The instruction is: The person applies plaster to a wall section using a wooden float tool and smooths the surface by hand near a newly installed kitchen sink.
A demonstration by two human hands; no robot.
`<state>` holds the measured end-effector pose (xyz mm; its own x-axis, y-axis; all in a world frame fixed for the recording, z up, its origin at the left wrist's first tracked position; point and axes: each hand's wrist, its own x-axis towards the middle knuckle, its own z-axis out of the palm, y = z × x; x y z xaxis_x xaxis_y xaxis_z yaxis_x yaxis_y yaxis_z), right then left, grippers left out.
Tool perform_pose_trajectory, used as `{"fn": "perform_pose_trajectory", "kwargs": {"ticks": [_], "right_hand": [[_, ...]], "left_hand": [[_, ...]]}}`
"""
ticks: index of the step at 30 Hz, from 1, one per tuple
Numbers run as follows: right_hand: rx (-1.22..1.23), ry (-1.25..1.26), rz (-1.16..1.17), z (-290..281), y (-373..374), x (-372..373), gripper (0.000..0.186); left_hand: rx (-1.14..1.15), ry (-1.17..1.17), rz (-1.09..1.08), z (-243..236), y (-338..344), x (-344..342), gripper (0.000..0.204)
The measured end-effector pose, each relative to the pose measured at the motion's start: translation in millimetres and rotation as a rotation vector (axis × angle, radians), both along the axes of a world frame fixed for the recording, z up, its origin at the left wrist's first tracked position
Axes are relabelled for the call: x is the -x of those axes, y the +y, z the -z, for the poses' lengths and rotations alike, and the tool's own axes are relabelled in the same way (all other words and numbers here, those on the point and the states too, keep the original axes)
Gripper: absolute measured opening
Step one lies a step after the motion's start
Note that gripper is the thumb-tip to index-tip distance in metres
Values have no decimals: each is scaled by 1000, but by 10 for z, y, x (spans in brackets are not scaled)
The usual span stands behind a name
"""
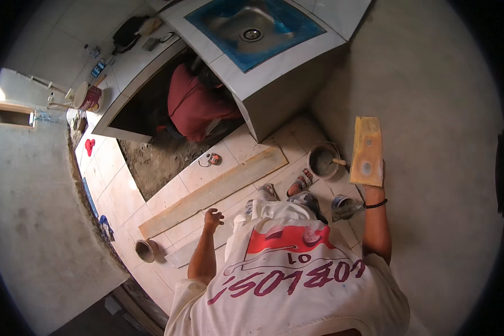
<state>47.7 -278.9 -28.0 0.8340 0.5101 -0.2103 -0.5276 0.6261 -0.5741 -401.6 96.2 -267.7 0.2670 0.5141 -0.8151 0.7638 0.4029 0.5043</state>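
My right hand (374,192), with a dark beaded bracelet at the wrist, is raised beside the grey wall. It grips a flat yellowish wooden float (367,150) with two round spots on its face; the board hides most of the fingers. My left hand (213,218) is held out over the tiled floor, its fingers bent and apart, nothing visible in it. Below the float stands a bucket of grey mix (322,161) with a wooden-handled tool in it. Near my right forearm is a smaller dark container (344,207).
A long plank (218,187) crosses the tiles, beside a red tape measure (214,159). Another pot (146,251) sits on the left. A person in red (196,106) crouches inside the tiled counter, by the sink (252,35). A grey wall (425,168) rises on the right.
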Motion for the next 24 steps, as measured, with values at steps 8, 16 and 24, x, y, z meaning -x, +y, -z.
{"fn": "perform_pose_trajectory", "kwargs": {"ticks": [8,16,24], "right_hand": [[364,139,172,-141,-23,187,32],[434,171,253,-366,-158,153,29],[371,180,203,-160,-257,-117,31]], "left_hand": [[-53,-145,-67,336,-79,-331,33],[-4,-342,69,390,-413,-1471,34],[-799,-410,305,-874,-196,-2905,55]]}}
